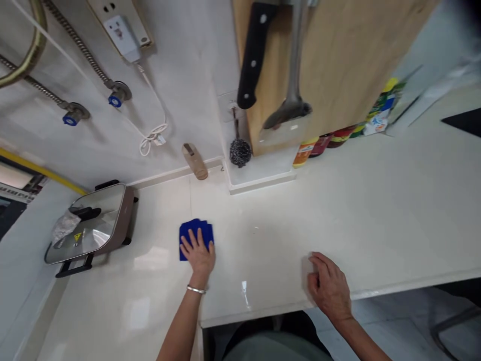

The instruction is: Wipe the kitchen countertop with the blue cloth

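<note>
My left hand (200, 256) lies flat with fingers spread on a folded blue cloth (194, 226), pressing it against the white countertop (270, 240). A silver bangle (196, 289) circles my left wrist. Near the counter's front edge, my right hand (330, 286) rests on the surface with its fingers curled in loosely. I see nothing held in it, though the undersides of the fingers are hidden.
An electric pan (130, 213) with a glass lid stands at the left. A brown bottle-shaped item (195, 161) leans at the wall. A black-handled knife (254, 55), a spatula (295, 75) and a steel scrubber (240, 152) hang by a wooden board (345, 60). Bottles (304, 153) stand behind it.
</note>
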The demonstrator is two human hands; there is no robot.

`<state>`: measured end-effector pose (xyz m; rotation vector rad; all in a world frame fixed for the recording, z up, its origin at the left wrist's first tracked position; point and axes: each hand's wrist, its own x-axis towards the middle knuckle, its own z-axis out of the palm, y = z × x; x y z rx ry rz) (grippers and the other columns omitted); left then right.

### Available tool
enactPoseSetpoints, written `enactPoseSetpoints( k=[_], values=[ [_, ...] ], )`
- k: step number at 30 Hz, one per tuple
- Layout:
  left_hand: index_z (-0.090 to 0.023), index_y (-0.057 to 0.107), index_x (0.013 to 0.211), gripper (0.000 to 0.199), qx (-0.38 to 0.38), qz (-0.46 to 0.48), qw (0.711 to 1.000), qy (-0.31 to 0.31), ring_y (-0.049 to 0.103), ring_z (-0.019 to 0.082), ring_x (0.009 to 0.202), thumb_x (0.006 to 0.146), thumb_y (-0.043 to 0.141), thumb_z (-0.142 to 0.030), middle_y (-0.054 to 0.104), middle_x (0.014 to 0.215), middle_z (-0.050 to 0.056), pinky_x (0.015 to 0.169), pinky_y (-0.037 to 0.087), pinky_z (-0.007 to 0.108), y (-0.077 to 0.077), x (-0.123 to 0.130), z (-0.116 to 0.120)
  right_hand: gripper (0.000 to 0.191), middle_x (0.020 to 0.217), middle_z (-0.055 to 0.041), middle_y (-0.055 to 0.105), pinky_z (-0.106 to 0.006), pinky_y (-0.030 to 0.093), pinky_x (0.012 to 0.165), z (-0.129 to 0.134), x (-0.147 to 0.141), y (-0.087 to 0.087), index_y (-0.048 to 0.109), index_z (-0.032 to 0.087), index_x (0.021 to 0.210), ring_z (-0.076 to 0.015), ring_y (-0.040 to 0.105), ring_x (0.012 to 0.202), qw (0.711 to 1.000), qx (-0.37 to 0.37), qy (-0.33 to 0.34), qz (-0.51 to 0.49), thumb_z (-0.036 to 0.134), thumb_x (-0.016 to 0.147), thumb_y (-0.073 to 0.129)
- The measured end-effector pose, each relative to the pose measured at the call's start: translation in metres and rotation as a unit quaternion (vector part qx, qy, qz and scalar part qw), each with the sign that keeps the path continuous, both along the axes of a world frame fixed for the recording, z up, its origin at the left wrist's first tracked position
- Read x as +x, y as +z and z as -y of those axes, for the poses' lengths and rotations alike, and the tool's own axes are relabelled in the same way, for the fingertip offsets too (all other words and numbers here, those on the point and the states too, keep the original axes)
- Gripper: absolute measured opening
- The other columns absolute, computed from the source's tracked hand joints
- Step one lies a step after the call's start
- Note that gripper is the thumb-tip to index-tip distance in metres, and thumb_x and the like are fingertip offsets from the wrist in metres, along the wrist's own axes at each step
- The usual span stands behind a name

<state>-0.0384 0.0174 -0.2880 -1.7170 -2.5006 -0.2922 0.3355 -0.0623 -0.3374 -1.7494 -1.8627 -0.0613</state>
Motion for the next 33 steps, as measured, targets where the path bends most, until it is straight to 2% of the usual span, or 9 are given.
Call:
enactPoseSetpoints(
  k=[4, 7, 11, 14, 20, 23, 26, 29, 33],
  values=[
    [-0.022, 0.034, 0.153, 0.066, 0.001, 0.015, 0.991, -0.135, 0.006, 0.043, 0.154, 0.091, 0.051, -0.038, 0.023, 0.167, 0.014, 0.122, 0.019, 0.066, -0.001, 0.077, 0.001, 0.039, 0.133, -0.0129, 0.058, -0.042, 0.047, 0.094, 0.000, -0.001, 0.004, 0.051, 0.017, 0.125, -0.0277, 0.056, 0.119, 1.000, -0.001, 0.001, -0.002, 0.014, 0.087, 0.043],
    [-0.025, 0.029, 0.155, 0.071, 0.001, 0.023, 0.975, -0.219, 0.004, 0.041, 0.155, 0.090, 0.054, -0.035, 0.017, 0.169, 0.012, 0.123, 0.019, 0.065, 0.003, 0.106, 0.025, 0.041, 0.135, -0.0139, 0.057, -0.043, 0.046, 0.095, 0.002, -0.001, 0.008, 0.050, 0.016, 0.127, -0.0286, 0.054, 0.120, 1.000, -0.011, 0.006, -0.006, 0.013, 0.087, 0.043],
    [-0.029, 0.025, 0.156, 0.075, -0.023, 0.023, 0.952, -0.303, 0.004, 0.040, 0.155, 0.088, 0.057, -0.030, 0.012, 0.170, 0.008, 0.122, 0.023, 0.066, 0.012, 0.099, 0.071, 0.047, 0.135, -0.0155, 0.056, -0.046, 0.046, 0.096, 0.005, 0.003, 0.009, 0.049, 0.016, 0.133, -0.0301, 0.054, 0.119, 1.000, -0.019, 0.020, -0.014, 0.015, 0.086, 0.044],
    [-0.031, 0.026, 0.156, 0.075, -0.049, 0.018, 0.951, -0.306, 0.004, 0.039, 0.155, 0.088, 0.057, -0.028, 0.016, 0.169, 0.007, 0.121, 0.027, 0.066, 0.020, 0.074, 0.109, 0.051, 0.135, -0.0161, 0.055, -0.047, 0.047, 0.094, 0.007, 0.006, 0.006, 0.049, 0.016, 0.135, -0.0315, 0.054, 0.117, 0.999, -0.017, 0.030, -0.012, 0.016, 0.084, 0.045],
    [-0.030, 0.033, 0.153, 0.064, -0.058, 0.007, 0.982, -0.182, 0.006, 0.034, 0.156, 0.092, 0.049, -0.024, 0.027, 0.167, 0.006, 0.123, 0.026, 0.061, 0.022, 0.014, 0.185, 0.046, 0.136, -0.0157, 0.055, -0.046, 0.047, 0.091, 0.008, 0.009, 0.003, 0.049, 0.016, 0.133, -0.0316, 0.054, 0.118, 0.998, -0.004, 0.056, -0.001, 0.017, 0.087, 0.044],
    [-0.028, 0.040, 0.150, 0.058, -0.048, 0.006, 0.997, -0.062, 0.011, 0.034, 0.155, 0.092, 0.046, -0.027, 0.031, 0.165, 0.007, 0.123, 0.026, 0.059, 0.019, -0.022, 0.223, 0.045, 0.134, -0.0154, 0.055, -0.045, 0.047, 0.090, 0.009, 0.011, 0.003, 0.050, 0.017, 0.132, -0.0311, 0.054, 0.117, 0.998, 0.001, 0.069, -0.001, 0.017, 0.087, 0.043],
    [-0.023, 0.042, 0.150, 0.057, -0.032, 0.005, 0.996, 0.081, 0.015, 0.038, 0.154, 0.094, 0.042, -0.034, 0.032, 0.164, 0.010, 0.122, 0.027, 0.060, 0.020, -0.062, 0.250, 0.043, 0.133, -0.0150, 0.055, -0.045, 0.047, 0.090, 0.008, 0.014, 0.003, 0.050, 0.017, 0.130, -0.0302, 0.054, 0.114, 0.997, 0.008, 0.079, 0.000, 0.017, 0.087, 0.043],
    [-0.022, 0.039, 0.151, 0.060, -0.022, 0.024, 0.979, 0.202, 0.018, 0.040, 0.153, 0.095, 0.039, -0.041, 0.030, 0.164, 0.012, 0.122, 0.026, 0.060, 0.028, -0.094, 0.255, 0.044, 0.132, -0.0154, 0.055, -0.045, 0.047, 0.091, 0.006, 0.017, 0.003, 0.050, 0.017, 0.130, -0.0305, 0.053, 0.115, 0.995, 0.013, 0.094, 0.004, 0.018, 0.087, 0.043],
    [-0.019, 0.037, 0.152, 0.064, -0.018, 0.044, 0.942, 0.332, 0.019, 0.044, 0.151, 0.093, 0.038, -0.045, 0.030, 0.163, 0.017, 0.120, 0.024, 0.064, 0.037, -0.108, 0.233, 0.045, 0.133, -0.0163, 0.053, -0.046, 0.046, 0.092, 0.006, 0.020, 0.004, 0.050, 0.016, 0.130, -0.0312, 0.052, 0.116, 0.994, 0.002, 0.106, 0.007, 0.018, 0.086, 0.043]
  ],
)
